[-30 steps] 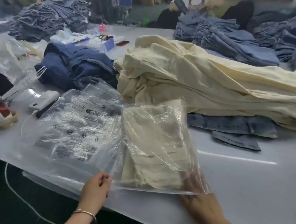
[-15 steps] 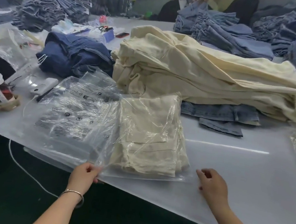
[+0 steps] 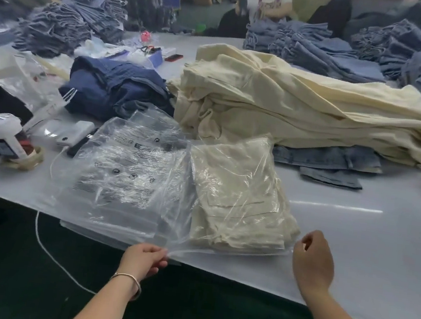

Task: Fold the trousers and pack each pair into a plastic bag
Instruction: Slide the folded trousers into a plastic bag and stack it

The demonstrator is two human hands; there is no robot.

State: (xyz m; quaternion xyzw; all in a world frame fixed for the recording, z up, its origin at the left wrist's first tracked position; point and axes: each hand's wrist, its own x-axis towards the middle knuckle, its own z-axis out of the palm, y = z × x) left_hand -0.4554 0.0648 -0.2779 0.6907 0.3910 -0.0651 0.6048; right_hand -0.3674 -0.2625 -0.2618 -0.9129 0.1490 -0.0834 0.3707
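A folded cream pair of trousers (image 3: 241,198) lies inside a clear plastic bag (image 3: 230,159) at the table's front edge. My left hand (image 3: 144,259) pinches the bag's open mouth at its near left corner. My right hand (image 3: 313,261) holds the bag's near right corner, fingers curled at the seal strip. A stack of empty printed bags (image 3: 124,174) lies left of the packed pair. Behind them spreads a big heap of loose cream trousers (image 3: 304,107).
Dark blue jeans (image 3: 117,88) lie behind the bags. A pale denim piece (image 3: 330,159) sticks out under the cream heap. A tagging gun (image 3: 2,129), a white device (image 3: 75,133) and a cable lie at left. Denim stacks (image 3: 325,51) line the back.
My right hand came out of the bag and went to its near right corner. My left hand keeps the mouth's left corner and has pulled it slightly toward me.
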